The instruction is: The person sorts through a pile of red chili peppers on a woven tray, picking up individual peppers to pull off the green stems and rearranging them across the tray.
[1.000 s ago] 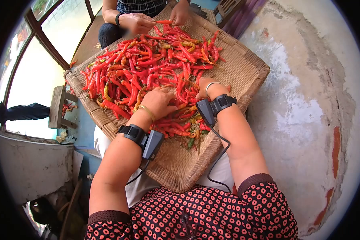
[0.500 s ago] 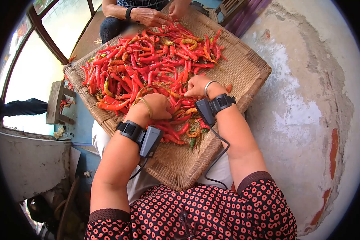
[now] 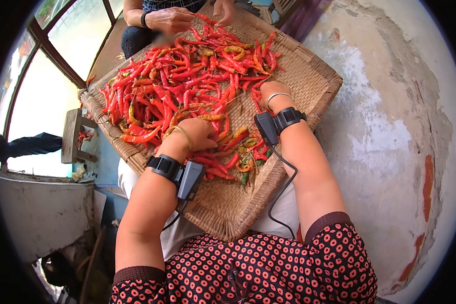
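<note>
A heap of red chili peppers (image 3: 159, 96), a few of them yellow or orange, lies in a woven wicker tray (image 3: 309, 83) over my lap. My left hand (image 3: 198, 134) is closed low over the near side of the heap. Its fingertips are turned away from view, so what they hold is hidden. Further right, my right hand (image 3: 275, 94) is closed on a red chili pepper (image 3: 257, 97) that hangs below the fingers, at the heap's right edge. Between my hands lie loose red and yellowish peppers (image 3: 236, 138).
Across the tray, a person's hands (image 3: 173, 20) hold a red chili pepper (image 3: 204, 19). A small wooden stool (image 3: 71, 136) stands at the left, below a window (image 3: 33, 96). A worn plaster wall (image 3: 370, 111) is at the right.
My right hand has moved right and away from me, with a red pepper now showing under it. My left hand has barely shifted. The other person has lifted a pepper.
</note>
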The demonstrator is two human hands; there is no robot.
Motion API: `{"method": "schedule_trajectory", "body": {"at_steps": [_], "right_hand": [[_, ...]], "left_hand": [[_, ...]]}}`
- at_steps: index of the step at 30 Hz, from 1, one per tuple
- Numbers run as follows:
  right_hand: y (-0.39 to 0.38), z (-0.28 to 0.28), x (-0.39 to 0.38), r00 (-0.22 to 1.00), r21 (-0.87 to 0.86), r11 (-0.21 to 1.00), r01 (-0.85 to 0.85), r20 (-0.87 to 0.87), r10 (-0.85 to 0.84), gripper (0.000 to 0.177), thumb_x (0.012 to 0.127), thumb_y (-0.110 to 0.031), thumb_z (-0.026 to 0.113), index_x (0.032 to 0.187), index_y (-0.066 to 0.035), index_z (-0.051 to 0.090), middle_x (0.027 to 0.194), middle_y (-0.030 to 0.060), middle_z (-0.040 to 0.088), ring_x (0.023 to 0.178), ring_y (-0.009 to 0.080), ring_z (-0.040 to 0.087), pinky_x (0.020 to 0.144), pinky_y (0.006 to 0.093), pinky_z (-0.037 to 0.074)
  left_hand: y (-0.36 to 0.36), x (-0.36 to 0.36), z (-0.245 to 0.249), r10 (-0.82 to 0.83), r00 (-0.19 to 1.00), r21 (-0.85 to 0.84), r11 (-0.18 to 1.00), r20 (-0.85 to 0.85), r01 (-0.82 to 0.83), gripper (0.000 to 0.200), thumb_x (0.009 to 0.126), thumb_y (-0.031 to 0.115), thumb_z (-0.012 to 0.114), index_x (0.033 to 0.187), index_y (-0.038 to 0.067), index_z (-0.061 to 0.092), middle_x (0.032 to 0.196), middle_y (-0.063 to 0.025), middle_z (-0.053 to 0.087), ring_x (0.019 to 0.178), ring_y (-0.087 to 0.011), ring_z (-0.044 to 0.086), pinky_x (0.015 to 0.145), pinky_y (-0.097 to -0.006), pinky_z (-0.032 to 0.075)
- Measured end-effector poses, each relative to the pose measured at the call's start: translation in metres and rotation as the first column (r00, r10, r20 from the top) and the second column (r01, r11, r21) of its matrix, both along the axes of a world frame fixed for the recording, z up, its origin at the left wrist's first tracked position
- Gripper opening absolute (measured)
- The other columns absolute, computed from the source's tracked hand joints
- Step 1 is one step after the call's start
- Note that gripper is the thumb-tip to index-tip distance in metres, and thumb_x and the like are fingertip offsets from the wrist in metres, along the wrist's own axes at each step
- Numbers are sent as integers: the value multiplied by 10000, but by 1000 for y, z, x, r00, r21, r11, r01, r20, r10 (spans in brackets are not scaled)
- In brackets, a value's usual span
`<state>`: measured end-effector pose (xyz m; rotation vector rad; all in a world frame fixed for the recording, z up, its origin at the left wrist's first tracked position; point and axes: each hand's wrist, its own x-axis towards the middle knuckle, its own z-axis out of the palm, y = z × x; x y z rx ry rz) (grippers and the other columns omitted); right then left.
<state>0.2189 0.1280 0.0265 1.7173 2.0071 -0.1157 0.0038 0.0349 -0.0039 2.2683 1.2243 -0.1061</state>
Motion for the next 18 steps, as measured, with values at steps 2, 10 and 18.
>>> {"method": "schedule_trajectory", "body": {"at_steps": [2,10,18], "right_hand": [[6,6,14,972,184,971,155,-207,-115,201,729,-241,608,794,-53,634,798,117,622,757,249,597,651,353,478],[11,26,32,861,67,984,167,-495,-113,253,727,-299,616,772,-51,641,786,123,620,732,267,588,680,359,458],[22,19,22,153,-12,902,432,-984,-87,296,735,-318,622,832,-38,622,788,97,617,606,173,582,618,318,480]], "left_hand": [[0,0,-2,0,1000,17,1000,-22,1,273,676,367,588,802,129,636,760,-118,611,765,-290,585,677,-381,460],[0,2,-4,-12,998,42,999,-64,15,291,677,371,588,816,119,633,791,-125,611,786,-295,583,694,-385,461],[1,2,-4,-4,998,37,999,-58,6,300,679,370,592,826,112,636,811,-124,614,797,-292,585,701,-383,463]]}}
